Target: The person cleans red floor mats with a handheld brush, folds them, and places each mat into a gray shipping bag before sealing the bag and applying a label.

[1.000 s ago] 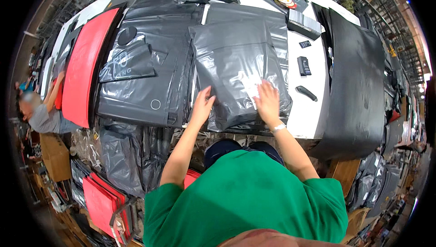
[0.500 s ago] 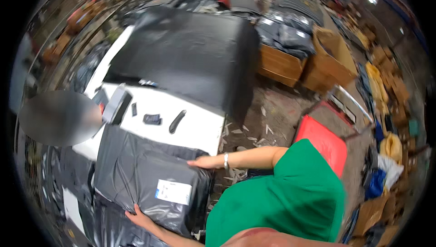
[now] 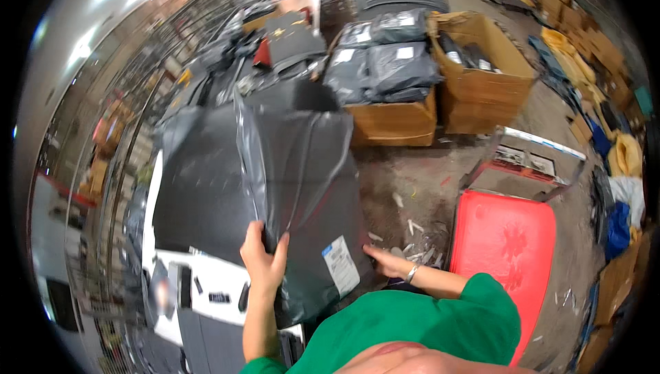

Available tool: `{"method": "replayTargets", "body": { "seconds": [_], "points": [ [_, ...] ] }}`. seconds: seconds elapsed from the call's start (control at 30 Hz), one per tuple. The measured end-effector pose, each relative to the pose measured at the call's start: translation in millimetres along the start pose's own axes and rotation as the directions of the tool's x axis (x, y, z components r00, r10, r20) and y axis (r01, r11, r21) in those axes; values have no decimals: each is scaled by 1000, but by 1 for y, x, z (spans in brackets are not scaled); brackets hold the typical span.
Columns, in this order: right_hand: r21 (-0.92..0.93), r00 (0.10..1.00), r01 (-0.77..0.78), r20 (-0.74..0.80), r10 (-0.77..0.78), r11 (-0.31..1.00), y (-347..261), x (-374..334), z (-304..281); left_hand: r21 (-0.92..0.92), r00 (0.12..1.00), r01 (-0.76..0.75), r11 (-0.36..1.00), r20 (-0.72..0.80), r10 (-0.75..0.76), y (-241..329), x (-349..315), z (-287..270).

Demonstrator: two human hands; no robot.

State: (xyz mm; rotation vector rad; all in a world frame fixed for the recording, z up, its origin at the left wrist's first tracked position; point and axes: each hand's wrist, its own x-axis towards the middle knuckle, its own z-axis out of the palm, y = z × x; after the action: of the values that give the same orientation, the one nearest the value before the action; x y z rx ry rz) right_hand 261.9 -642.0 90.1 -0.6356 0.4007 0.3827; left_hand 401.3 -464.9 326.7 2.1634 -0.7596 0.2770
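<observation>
A large flat package [image 3: 309, 168] in dark grey plastic, with a white and blue label [image 3: 340, 266] near its lower right, is tilted up in front of me. My left hand [image 3: 265, 257] is closed on its left edge, thumb on the near face. At the opposite edge, my right hand [image 3: 387, 261] grips the side, its fingertips partly hidden. Behind the package, a black sheet [image 3: 196, 188] covers much of the white table [image 3: 223, 272]. Small black items [image 3: 218, 298] and a grey box-shaped object [image 3: 184, 286] lie on the table by my left forearm.
To my right stands a red platform cart [image 3: 505, 236] with a metal handle. Farther off are a carton [image 3: 395, 125] heaped with grey bagged packages [image 3: 402, 64] and an open carton [image 3: 485, 102]. Scraps [image 3: 412, 226] litter the floor. Dark flat pieces [image 3: 214, 339] lie at lower left.
The package has been lifted off the near part of the table, turned and swung to the right. Both hands have moved with it, and the view has shifted toward the cart and cartons.
</observation>
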Motion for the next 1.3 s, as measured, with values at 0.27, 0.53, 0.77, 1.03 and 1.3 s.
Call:
{"method": "replayTargets", "body": {
  "seconds": [0.27,0.53,0.77,1.03,1.3],
  "points": [
    [45,404,907,-375,-835,418,-360,-64,-126,-658,699,-228,717,402,591,159,278,141],
    [-564,398,672,-272,-876,481,-432,-42,-204,-520,564,-233,822,616,550,34,176,257],
    [-233,859,300,-356,-368,925,-154,68,-162,-236,644,502,832,744,-178,-168,2,139],
    [-200,973,130,-160,-164,971,-92,134,-37,-289,778,619,731,349,-521,-246,-100,53],
    [-584,965,105,-135,-223,805,-129,125,-15,499,841,195,844,358,-406,-226,-94,106]
  ]
}}
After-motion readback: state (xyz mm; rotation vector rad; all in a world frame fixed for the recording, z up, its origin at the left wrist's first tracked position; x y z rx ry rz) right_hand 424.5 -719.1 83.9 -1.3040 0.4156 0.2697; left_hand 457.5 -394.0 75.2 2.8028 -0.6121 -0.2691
